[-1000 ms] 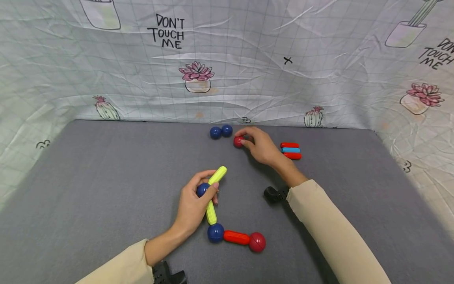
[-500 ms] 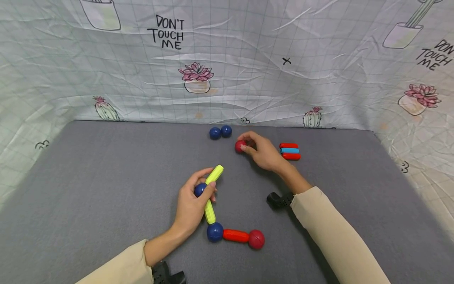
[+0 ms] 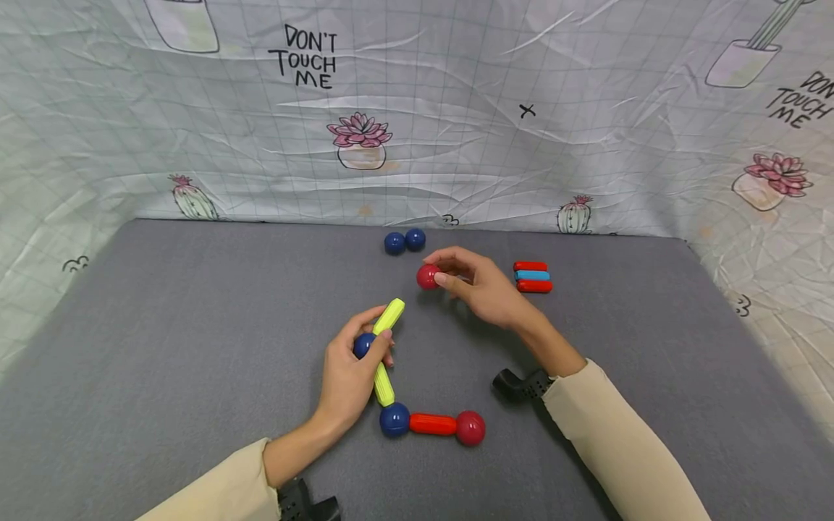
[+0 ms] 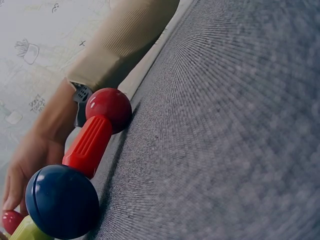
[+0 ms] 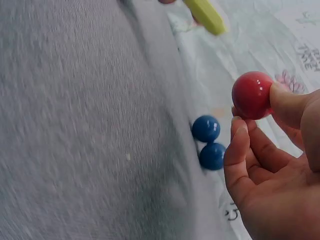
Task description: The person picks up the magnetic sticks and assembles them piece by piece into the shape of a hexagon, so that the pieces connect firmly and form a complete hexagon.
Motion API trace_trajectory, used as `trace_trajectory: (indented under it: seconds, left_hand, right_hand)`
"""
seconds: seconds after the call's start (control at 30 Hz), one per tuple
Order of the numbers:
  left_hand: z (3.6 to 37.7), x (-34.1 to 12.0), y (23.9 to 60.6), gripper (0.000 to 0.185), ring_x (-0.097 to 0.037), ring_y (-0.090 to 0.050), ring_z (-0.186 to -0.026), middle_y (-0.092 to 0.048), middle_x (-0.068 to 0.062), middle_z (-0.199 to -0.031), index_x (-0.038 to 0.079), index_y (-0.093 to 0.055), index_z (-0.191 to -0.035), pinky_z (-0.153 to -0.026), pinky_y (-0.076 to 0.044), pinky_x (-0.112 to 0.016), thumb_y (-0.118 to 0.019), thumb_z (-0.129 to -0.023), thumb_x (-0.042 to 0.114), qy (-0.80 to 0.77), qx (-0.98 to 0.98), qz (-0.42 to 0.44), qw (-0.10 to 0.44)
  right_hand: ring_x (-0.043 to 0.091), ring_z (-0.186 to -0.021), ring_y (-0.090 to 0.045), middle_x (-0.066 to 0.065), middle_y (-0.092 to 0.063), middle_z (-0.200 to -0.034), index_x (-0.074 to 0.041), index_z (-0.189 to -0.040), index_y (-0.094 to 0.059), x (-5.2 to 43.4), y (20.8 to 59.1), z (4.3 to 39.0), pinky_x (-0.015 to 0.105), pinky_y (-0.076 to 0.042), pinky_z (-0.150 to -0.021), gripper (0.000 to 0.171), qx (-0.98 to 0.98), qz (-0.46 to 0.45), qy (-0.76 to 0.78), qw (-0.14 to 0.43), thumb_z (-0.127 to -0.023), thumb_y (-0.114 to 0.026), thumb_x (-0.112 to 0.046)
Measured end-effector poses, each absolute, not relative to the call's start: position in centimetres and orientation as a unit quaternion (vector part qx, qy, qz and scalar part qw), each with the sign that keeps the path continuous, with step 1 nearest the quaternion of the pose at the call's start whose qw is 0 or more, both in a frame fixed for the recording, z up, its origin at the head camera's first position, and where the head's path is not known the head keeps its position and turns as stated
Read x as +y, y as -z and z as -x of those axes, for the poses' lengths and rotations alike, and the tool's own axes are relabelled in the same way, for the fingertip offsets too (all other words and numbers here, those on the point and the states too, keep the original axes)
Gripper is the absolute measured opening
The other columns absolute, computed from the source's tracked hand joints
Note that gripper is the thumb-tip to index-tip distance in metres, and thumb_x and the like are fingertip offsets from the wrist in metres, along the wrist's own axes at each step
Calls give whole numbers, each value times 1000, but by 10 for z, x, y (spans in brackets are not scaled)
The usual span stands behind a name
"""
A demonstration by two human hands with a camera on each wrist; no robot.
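Note:
My left hand [image 3: 348, 369] grips a chain of ball-and-rod building pieces at a blue ball [image 3: 363, 346], thumb over the joint. From that ball one yellow rod [image 3: 389, 315] points away up and right, its far end bare. A second yellow rod [image 3: 384, 385] runs down to another blue ball [image 3: 394, 420], then a red rod [image 3: 433, 424] and a red ball [image 3: 470, 428]. My right hand [image 3: 485, 286] pinches a loose red ball [image 5: 252, 95] between thumb and fingers, raised off the table in the right wrist view. It is close to the bare yellow end.
Two blue balls [image 3: 405, 241] sit side by side near the table's back edge. Right of my right hand lie two red rods [image 3: 535, 286] with a blue rod [image 3: 532, 276] between them. A printed cloth [image 3: 456, 145] hangs behind the grey table [image 3: 228, 325].
My right hand has brought the red ball off its back spot, slightly toward me and left. My left hand has shifted a little left and up with the chain.

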State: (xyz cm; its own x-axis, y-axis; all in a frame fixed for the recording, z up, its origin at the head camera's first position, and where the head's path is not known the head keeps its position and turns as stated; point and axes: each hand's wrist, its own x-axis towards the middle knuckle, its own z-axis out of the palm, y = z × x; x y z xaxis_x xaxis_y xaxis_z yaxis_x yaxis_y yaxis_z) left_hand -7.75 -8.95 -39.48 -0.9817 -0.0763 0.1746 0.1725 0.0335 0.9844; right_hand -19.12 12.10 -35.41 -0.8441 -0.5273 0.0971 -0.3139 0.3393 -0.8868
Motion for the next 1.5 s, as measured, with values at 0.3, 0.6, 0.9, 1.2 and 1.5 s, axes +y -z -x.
trace_trajectory:
  seconds: [0.3, 0.6, 0.9, 1.2, 1.5]
  left_hand:
    - [79, -89, 396, 30, -21, -60, -60, -60, -11, -81, 14, -61, -123, -53, -49, -27, -62, -94, 7, 689, -719, 35, 92]
    - [79, -88, 397, 30, -21, -59, -60, -60, -10, -81, 13, -61, -122, -54, -48, -27, -62, -94, 7, 690, -716, 39, 93]
    - [79, -88, 397, 29, -21, -60, -61, -60, -10, -82, 14, -61, -123, -53, -49, -28, -62, -94, 10, 687, -719, 45, 90]
    - [78, -88, 393, 30, -25, -60, -59, -63, -18, -82, 7, -59, -124, -53, -49, -25, -61, -94, 7, 698, -711, 45, 73]
    - [76, -89, 387, 38, -28, -60, -56, -64, -21, -83, 5, -49, -133, -53, -50, -26, -59, -96, 8, 707, -700, 69, 68]
  right_hand:
    - [19, -97, -56, -2, -59, -119, -11, -127, -58, 112, 350, 183, 42, -49, -74, 29, 796, 303, 510, 121, -99, -54, -19]
    - [17, -103, -55, 0, -61, -116, -12, -125, -59, 109, 348, 184, 37, -49, -77, 27, 798, 323, 494, 119, -99, -56, -18]
    - [18, -102, -55, 2, -60, -115, -10, -124, -60, 106, 347, 183, 37, -49, -79, 27, 799, 329, 487, 127, -98, -56, -17]
    - [18, -99, -55, 1, -61, -115, -8, -125, -59, 102, 347, 181, 37, -48, -79, 27, 796, 333, 488, 131, -99, -55, -17]
    - [13, -96, -58, -5, -63, -112, -7, -124, -61, 89, 348, 178, 36, -48, -80, 28, 784, 358, 487, 142, -99, -55, -18]
